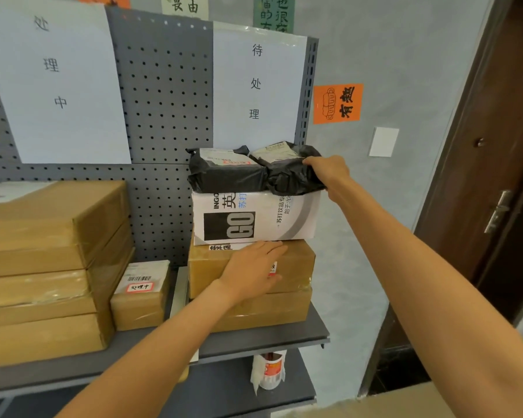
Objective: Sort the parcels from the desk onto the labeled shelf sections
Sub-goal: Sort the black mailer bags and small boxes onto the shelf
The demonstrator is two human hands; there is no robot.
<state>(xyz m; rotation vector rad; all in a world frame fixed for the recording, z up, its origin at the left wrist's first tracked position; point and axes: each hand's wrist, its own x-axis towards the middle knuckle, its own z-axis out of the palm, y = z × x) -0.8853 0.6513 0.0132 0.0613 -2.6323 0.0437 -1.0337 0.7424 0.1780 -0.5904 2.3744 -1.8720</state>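
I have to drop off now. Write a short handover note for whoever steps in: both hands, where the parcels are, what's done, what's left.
Right hand: grips the right-hand black bag parcel on top of the stack under the 待处理 sign.
Left hand: open, flat against the brown box below the white GO box, steadying the stack.
Placed: a second black bag parcel beside the first; another brown box at the stack's bottom; brown boxes and a small labelled box under the 处理中 sign.
Left: release the black bag. The desk is out of view, so remaining parcels cannot be told.
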